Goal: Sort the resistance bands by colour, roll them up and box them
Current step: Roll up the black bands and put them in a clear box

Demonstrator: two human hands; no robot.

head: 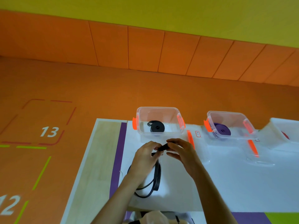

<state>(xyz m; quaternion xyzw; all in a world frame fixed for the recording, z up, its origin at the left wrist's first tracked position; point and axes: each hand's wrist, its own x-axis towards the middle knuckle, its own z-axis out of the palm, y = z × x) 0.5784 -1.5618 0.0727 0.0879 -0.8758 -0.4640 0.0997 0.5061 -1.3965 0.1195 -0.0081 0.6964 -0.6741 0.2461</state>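
Both hands meet over the white table top on one end of a black resistance band (156, 177). My left hand (146, 156) pinches the band, and my right hand (179, 150) pinches the small rolled start of it. The rest of the band hangs down and lies in loose loops on the table below my left wrist. Behind the hands stands a clear box (159, 110) with orange clips, holding a rolled black band (157, 126). To the right, a second clear box (229, 115) holds a rolled purple band (222, 130).
A third white box (283, 126) with something red inside sits at the far right edge. Clear lids with orange clips (252, 147) lie in front of the boxes. The table's left edge (80, 167) drops to an orange floor with painted numbers.
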